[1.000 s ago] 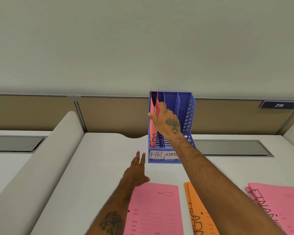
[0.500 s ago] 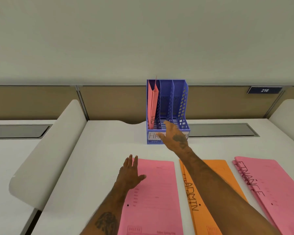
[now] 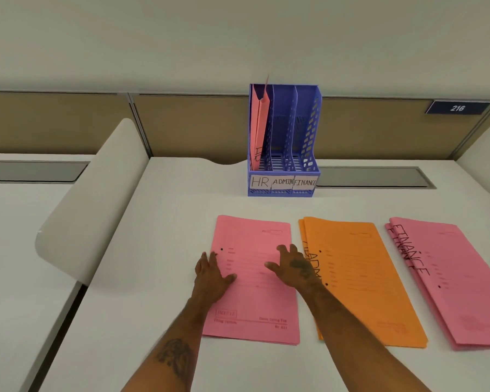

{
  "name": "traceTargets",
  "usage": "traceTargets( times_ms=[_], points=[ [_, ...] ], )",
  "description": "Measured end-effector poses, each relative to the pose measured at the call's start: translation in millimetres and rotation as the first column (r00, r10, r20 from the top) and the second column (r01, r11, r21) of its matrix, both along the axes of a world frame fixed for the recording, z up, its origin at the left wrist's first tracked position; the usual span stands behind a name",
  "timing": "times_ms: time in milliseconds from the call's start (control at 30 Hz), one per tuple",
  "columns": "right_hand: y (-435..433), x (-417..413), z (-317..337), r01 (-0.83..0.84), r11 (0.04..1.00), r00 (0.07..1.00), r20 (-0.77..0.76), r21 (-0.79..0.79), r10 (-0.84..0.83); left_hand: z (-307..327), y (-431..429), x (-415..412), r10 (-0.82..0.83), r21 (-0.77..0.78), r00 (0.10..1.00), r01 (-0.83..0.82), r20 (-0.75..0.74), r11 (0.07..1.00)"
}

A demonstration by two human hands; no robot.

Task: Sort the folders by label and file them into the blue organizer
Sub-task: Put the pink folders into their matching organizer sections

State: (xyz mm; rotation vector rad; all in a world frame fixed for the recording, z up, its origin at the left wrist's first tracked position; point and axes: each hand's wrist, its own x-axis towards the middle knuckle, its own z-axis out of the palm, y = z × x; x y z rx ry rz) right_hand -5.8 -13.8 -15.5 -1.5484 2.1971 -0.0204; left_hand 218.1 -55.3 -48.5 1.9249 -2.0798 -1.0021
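A white worktop is carrying everything, with tan partition panels running along its far edge.

Nearest to me, both hands are resting on the pink folder lying flat at the left of the row. My left hand is lying on its left edge, grip spread and flat, holding nothing. My right hand is sitting at its right edge, grip also spread, fingers splayed, pinching nothing.

Just beside this folder, the orange ADMIN stack is lying, its left edge partly under my right wrist. Further right, the pink FINANCE stack is waiting.

Farthest away, the blue organizer is standing upright, its slots labelled HR, ADMIN and FINANCE. The filed pink folder is standing in the HR slot; the other two slots are looking empty.

Risks: no written label is showing on the folder under my hands, so I am risking a wrong slot. Dragging my right hand could also shift the orange stack, since it is overlapping that stack.
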Motion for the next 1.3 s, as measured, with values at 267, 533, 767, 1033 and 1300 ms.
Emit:
traceTargets(
  times_ms=[267,533,767,1033,1300],
  points=[
    [32.3,3.5,-19.2,0.176,0.984,0.984,0.038,0.01,-0.176,-7.0,19.6,3.4,0.293,0.029,0.954,-0.295,0.063,0.955],
    [42.3,10.2,-23.1,0.26,0.966,0.951,0.172,-0.005,-0.255,9.1,26.2,-2.4,0.361,0.165,0.893,-0.327,-0.269,0.931],
    [41.0,-0.8,-11.5,0.24,0.97,0.934,0.262,0.037,-0.241,25.8,33.4,6.7,0.375,0.396,0.758,-0.168,-0.533,0.903],
    [6.3,4.1,56.0,0.142,0.988,0.907,0.408,-0.061,-0.105,73.6,30.5,-25.5,0.229,0.142,0.757,-0.18,-0.612,0.973],
    [-41.3,-2.9,172.3,0.182,0.907,0.928,0.372,-0.38,-0.031,127.8,29.3,-69.5,0.004,-0.235,0.83,-0.162,-0.558,0.958]
  ],
)
